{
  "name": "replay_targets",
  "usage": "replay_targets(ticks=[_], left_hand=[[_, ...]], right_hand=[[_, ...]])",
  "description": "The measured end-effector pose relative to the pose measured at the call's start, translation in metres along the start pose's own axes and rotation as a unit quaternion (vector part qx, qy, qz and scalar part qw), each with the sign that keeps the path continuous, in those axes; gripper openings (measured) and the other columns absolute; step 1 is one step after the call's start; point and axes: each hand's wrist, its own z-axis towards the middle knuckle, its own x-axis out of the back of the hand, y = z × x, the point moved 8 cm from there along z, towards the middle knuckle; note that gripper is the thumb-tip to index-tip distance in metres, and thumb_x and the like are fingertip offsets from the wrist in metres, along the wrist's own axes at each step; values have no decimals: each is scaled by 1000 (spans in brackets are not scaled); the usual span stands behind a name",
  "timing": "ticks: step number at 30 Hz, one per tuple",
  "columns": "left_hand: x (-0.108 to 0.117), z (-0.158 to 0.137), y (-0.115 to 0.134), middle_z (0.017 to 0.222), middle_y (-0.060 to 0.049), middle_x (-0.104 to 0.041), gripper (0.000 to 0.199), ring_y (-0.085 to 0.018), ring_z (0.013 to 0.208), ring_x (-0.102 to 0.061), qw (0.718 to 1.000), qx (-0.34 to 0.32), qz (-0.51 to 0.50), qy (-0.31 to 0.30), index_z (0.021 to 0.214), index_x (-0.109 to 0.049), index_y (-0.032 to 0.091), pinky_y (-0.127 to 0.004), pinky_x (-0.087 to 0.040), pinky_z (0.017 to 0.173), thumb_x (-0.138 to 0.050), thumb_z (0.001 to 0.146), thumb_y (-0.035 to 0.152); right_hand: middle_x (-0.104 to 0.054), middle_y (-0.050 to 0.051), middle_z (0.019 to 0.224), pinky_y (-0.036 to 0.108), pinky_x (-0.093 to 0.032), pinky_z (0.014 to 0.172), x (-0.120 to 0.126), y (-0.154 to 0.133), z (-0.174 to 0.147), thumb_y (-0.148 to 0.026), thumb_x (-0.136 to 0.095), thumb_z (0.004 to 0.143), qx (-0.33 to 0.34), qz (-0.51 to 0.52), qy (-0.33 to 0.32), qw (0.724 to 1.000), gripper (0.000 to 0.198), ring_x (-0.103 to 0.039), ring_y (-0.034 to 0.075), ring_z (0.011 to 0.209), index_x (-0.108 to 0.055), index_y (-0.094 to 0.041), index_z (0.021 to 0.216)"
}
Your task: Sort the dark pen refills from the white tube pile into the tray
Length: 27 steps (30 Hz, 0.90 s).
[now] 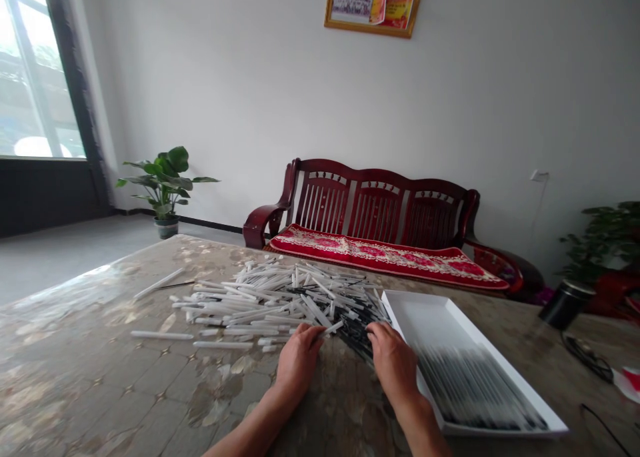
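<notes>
Left hand (299,355) pinches a slim white plastic tube (335,327); right hand (395,358) curls half-closed by thin black sticks (356,337), any hold unclear!

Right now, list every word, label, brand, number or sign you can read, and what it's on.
Readable text: none.
Framed wall display: printed markings, too small and blurred to read.
White pen-like tubes, white box, black cylinder: no legible text.

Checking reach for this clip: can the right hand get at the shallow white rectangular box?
Likely yes: the right hand is close beside the white box, with nothing visible between them.
</notes>
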Motion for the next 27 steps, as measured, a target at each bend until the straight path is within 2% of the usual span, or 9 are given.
replay_targets(ticks=[4,17,27], left_hand=[[2,1,-2,100,-6,-69,32,-19,94,-65,1000,4,-5,8,110,-73,23,-26,-43,83,-51,88,17],[6,1,0,97,-4,-69,31,-17,92,-66,1000,-1,9,8,109,-74,24,-24,-44,82,-53,89,16],[5,-6,15,103,-6,-69,33,-21,101,-63,988,-67,141,-16,116,-71,28,-29,-44,90,-51,92,19]], right_hand=[[-71,0,100,24,-43,73,2,1,0,-18,-54,94,5,4,28,1000,18,-65,17,93,-68,-29,97],[-71,-1,97,25,-41,70,4,6,0,-17,-56,93,7,-16,48,999,19,-65,17,90,-71,-30,96],[-70,1,89,27,-40,75,15,-2,-1,-9,-56,90,70,-39,117,990,24,-61,18,83,-72,-27,91]])
